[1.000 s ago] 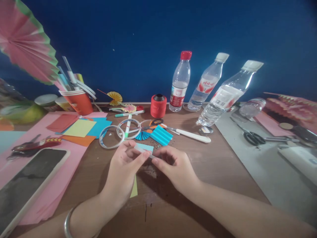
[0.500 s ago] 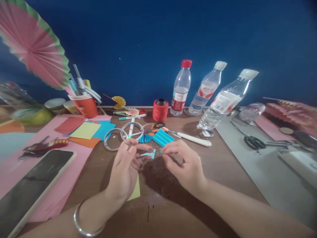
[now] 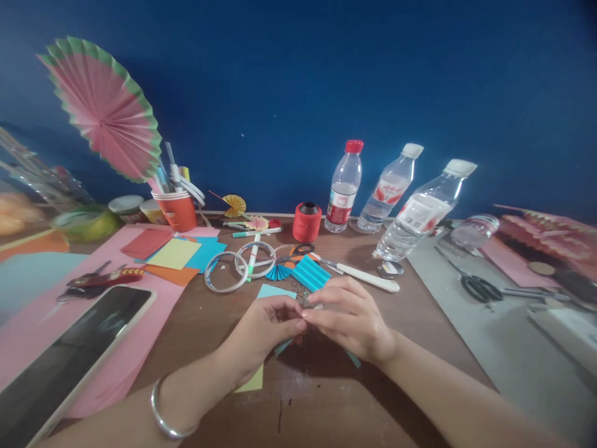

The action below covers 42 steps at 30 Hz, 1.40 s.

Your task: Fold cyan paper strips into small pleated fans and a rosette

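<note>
light-blue paper (image 3: 276,291): shows beyond left hand (image 3: 268,326)
left hand: curled, cannot tell what's pinched
right hand (image 3: 352,320): fingertips meeting left's, hold unclear
pressure: likely best light, even

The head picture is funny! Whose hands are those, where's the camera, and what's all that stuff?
There's no robot here. A person wears the camera on their head, so it looks forward and down at their own bare left hand and right hand. The fingertips meet, but what they hold is too hidden to tell. Light blue paper lies just beyond the left hand. On the brown table are also a red spool, a red cup, a red-capped bottle, and a phone on pink paper.
</note>
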Motion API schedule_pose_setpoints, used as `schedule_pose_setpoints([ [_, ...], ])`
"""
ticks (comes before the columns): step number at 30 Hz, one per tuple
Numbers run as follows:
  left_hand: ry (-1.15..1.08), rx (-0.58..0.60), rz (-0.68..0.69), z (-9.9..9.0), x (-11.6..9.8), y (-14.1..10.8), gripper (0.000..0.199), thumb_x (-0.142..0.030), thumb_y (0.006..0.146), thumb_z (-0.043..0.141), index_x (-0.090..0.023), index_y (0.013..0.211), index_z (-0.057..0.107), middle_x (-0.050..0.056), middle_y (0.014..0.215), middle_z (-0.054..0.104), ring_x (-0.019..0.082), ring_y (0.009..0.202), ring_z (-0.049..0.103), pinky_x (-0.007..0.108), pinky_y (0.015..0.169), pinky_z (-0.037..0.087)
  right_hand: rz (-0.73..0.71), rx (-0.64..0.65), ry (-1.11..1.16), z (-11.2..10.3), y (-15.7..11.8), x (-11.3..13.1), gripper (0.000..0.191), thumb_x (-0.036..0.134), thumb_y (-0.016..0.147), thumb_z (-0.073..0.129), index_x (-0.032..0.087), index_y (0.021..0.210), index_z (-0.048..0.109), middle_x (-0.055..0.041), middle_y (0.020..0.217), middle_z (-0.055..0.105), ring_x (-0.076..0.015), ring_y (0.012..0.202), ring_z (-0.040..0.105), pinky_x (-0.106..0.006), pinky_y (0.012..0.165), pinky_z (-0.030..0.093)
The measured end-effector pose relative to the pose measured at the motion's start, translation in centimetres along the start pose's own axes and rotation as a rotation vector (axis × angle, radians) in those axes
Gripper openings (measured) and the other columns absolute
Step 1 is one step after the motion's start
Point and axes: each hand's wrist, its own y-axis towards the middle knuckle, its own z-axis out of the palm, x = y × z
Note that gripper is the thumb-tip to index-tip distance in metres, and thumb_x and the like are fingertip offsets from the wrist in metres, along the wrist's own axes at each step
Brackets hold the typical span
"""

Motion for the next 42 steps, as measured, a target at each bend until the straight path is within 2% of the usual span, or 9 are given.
schedule_pose_setpoints([
  [4, 0.019, -0.033, 0.014, 0.1, 0.0, 0.0, 0.014, -0.024, 0.063, 0.069, -0.014, 0.067, 0.060, -0.001, 0.057, 0.055, 0.009, 0.053, 0.049, 0.021, 0.053, 0.038, 0.054, -0.107, 0.059, 0.4, 0.2, -0.1, 0.037, 0.014, 0.077, 0.054, 0.027, 0.111, 0.054, -0.0031, 0.101, 0.062, -0.0163, 0.090, 0.054, -0.033, 0.082, 0.043],
  [9, -0.075, -0.159, 0.042, 0.1, 0.1, -0.1, 0.013, -0.027, 0.073, 0.059, -0.017, 0.069, 0.052, -0.003, 0.058, 0.054, 0.008, 0.054, 0.049, 0.019, 0.052, 0.036, 0.425, -0.258, 0.021, 1.0, 0.5, -1.1, 0.032, 0.012, 0.078, 0.045, 0.021, 0.107, 0.051, -0.0064, 0.099, 0.059, -0.0194, 0.091, 0.053, -0.036, 0.080, 0.043],
  [13, -0.176, -0.218, 0.039, 0.0, 0.2, 0.0, 0.014, -0.027, 0.075, 0.057, -0.018, 0.070, 0.048, -0.003, 0.063, 0.053, 0.008, 0.058, 0.049, 0.019, 0.054, 0.037, 0.624, -0.209, -0.104, 1.2, 0.4, -2.5, 0.035, 0.009, 0.073, 0.044, 0.019, 0.106, 0.048, -0.0077, 0.102, 0.055, -0.0220, 0.094, 0.050, -0.038, 0.081, 0.041],
  [20, -0.123, -0.217, 0.088, -0.2, 0.5, -0.1, 0.011, -0.024, 0.074, 0.058, -0.016, 0.070, 0.051, -0.003, 0.062, 0.052, 0.007, 0.057, 0.048, 0.018, 0.055, 0.037, 0.597, -0.014, -0.330, 1.0, 0.1, -4.0, 0.042, 0.006, 0.069, 0.041, 0.018, 0.108, 0.052, -0.0086, 0.111, 0.052, -0.0242, 0.104, 0.044, -0.040, 0.088, 0.036],
  [25, -0.009, -0.193, 0.047, -0.2, 0.6, 0.0, 0.010, -0.025, 0.073, 0.057, -0.016, 0.070, 0.053, -0.002, 0.060, 0.054, 0.008, 0.055, 0.048, 0.019, 0.054, 0.037, 0.529, 0.058, -0.249, 1.3, -0.2, -4.7, 0.038, 0.010, 0.076, 0.040, 0.021, 0.110, 0.053, -0.0061, 0.110, 0.056, -0.0211, 0.102, 0.048, -0.038, 0.088, 0.037],
  [29, 0.035, -0.194, 0.057, -0.2, 0.8, 0.0, 0.011, -0.026, 0.072, 0.058, -0.016, 0.071, 0.054, -0.001, 0.059, 0.055, 0.009, 0.054, 0.048, 0.019, 0.048, 0.034, 0.491, 0.032, -0.148, 1.5, 0.0, -4.2, 0.034, 0.011, 0.079, 0.039, 0.019, 0.109, 0.054, -0.0051, 0.108, 0.058, -0.0185, 0.101, 0.049, -0.035, 0.090, 0.037],
  [33, 0.034, -0.189, 0.070, -0.2, 0.9, -0.1, 0.012, -0.026, 0.069, 0.060, -0.016, 0.067, 0.054, -0.001, 0.056, 0.056, 0.008, 0.051, 0.048, 0.018, 0.045, 0.032, 0.459, 0.098, -0.130, 2.2, 1.9, -4.1, 0.034, 0.011, 0.080, 0.040, 0.018, 0.110, 0.053, -0.0057, 0.110, 0.057, -0.0175, 0.103, 0.048, -0.032, 0.091, 0.036],
  [38, 0.029, -0.179, 0.092, -0.2, 0.8, 0.0, 0.016, -0.030, 0.068, 0.062, -0.016, 0.066, 0.054, -0.001, 0.054, 0.055, 0.009, 0.047, 0.046, 0.018, 0.042, 0.030, 0.493, 0.253, -0.189, 3.1, 5.8, -6.6, 0.029, 0.010, 0.080, 0.041, 0.018, 0.100, 0.060, -0.0061, 0.100, 0.062, -0.0162, 0.094, 0.054, -0.027, 0.085, 0.038],
  [42, 0.037, -0.177, 0.101, -0.2, 0.8, 0.1, 0.019, -0.032, 0.066, 0.063, -0.016, 0.064, 0.054, -0.002, 0.051, 0.054, 0.009, 0.046, 0.046, 0.019, 0.043, 0.030, 0.470, 0.474, -0.154, 3.1, 7.6, -8.6, 0.024, 0.017, 0.073, 0.054, 0.019, 0.095, 0.064, -0.0051, 0.097, 0.064, -0.0178, 0.093, 0.055, -0.025, 0.082, 0.039],
])
